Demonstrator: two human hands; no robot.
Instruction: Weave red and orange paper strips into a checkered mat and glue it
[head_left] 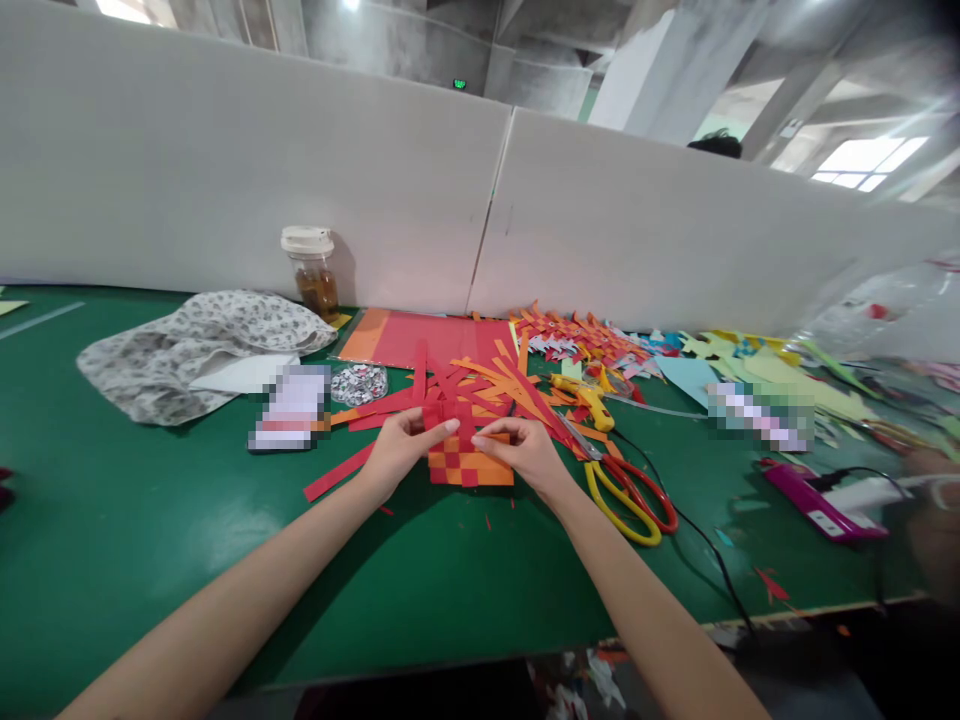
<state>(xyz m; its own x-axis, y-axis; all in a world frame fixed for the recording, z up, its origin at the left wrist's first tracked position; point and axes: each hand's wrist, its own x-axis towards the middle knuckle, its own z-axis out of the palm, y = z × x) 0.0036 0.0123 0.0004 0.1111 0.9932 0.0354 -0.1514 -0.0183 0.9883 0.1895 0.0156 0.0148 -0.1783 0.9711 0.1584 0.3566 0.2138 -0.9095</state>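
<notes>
Running right across your view is the green table (150, 560), backed by a white partition (300, 170). Patterned cloth (195, 345) is crumpled on the left, while a loose heap of red and orange strips (484, 385) lies just beyond your hands, with some red and orange sheets (435, 340) flat behind it. Scissors (598, 462), 1 handle yellow and 1 red, lie just right of your wrist.

You've got both hands on the same thing: left hand (397, 450) pinching the left edge, thumb on top, right hand (529, 452) pinching the right side. It's a red and orange woven piece (469, 465), right between your 2 hands, checkered in its lower part. Lidded cup (315, 270) is by the partition, yellow glue gun (598, 405) near the scissors, and the clear packet (358, 383) sits left of the heap.
</notes>
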